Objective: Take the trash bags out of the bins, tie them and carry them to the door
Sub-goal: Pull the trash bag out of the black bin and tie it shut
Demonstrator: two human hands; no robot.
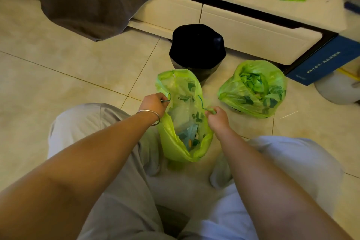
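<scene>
An open green trash bag (pixel 169 142) sits on the tiled floor between my knees, with waste visible inside. My left hand (pixel 153 102) grips the bag's left rim at its drawstring. My right hand (pixel 217 118) pinches the right rim and the other end of the drawstring. The bag's mouth is spread wide between the two hands. A second green trash bag (pixel 253 88) stands to the right on the floor, its top loosely gathered and not held. A bin lined with a black bag (pixel 196 46) stands just beyond the held bag.
A low white cabinet (pixel 253 31) with drawers runs along the back. A grey cloth (pixel 87 0) hangs at the back left. A blue box (pixel 323 62) and a white round object (pixel 335 87) sit at the right. Tiled floor spreads to the left.
</scene>
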